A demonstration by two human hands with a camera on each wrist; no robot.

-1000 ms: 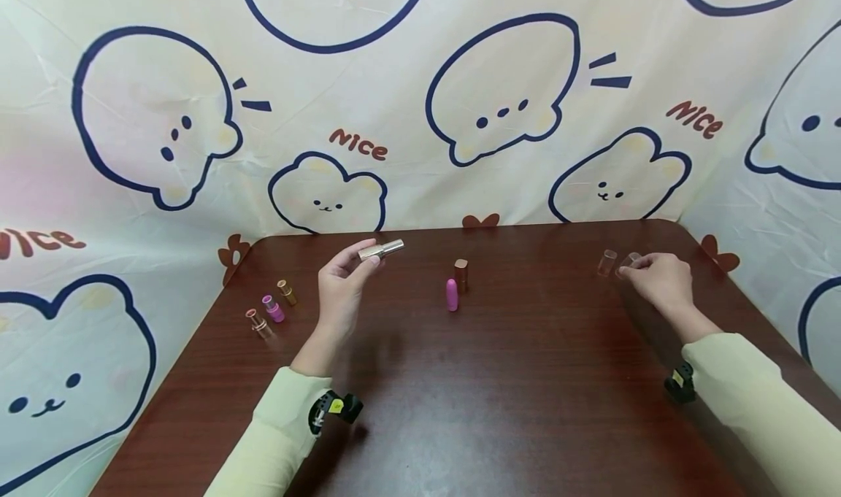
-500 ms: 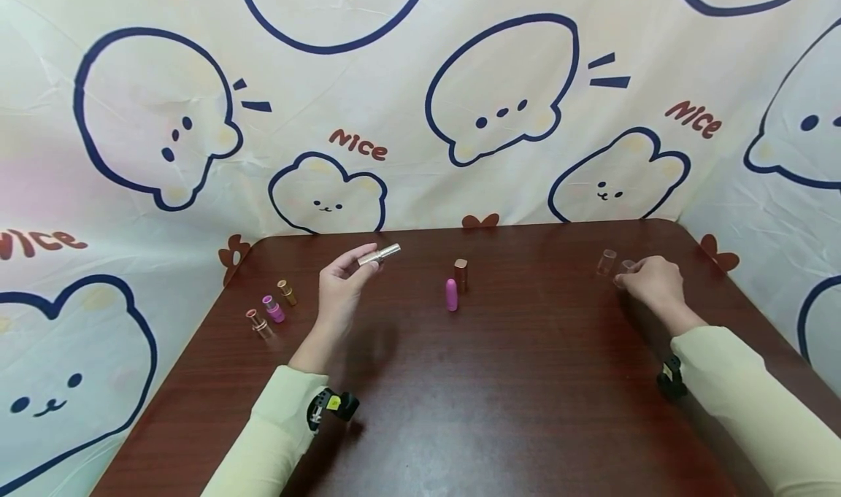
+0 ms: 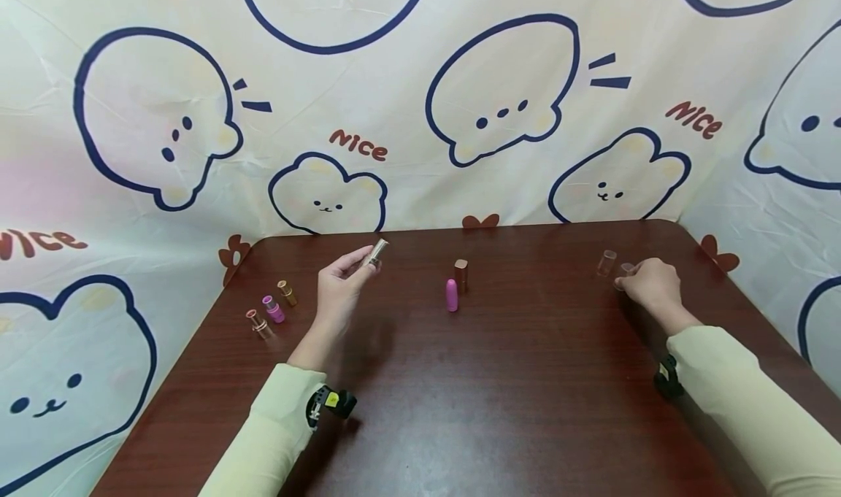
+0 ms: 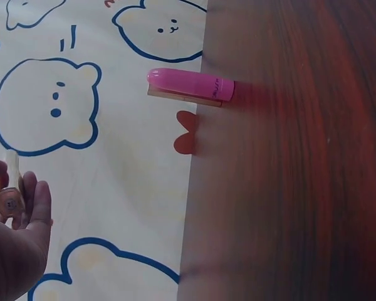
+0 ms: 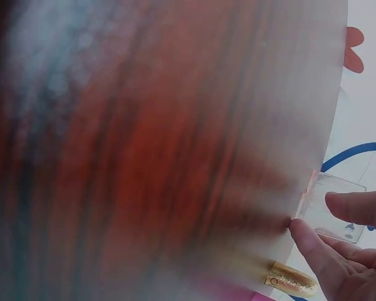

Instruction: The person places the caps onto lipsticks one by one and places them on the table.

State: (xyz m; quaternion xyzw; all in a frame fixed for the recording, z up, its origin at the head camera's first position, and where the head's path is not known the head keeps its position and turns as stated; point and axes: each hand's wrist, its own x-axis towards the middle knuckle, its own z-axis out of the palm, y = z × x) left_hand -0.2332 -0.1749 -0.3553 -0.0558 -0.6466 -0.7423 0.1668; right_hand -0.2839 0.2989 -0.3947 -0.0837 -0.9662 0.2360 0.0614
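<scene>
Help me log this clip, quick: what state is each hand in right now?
Left hand: closed, holding a tube.
Right hand: at a clear cap; whether it grips it cannot be told.

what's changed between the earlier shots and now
The left hand has tipped the metallic lipstick tube from nearly level to steeper. The right hand, pinching a clear cap, has shifted slightly left, that cap lower in view. Nothing was visibly let go. The other clear cap, magenta tube, brown tube and three left-side tubes stayed put.
</scene>
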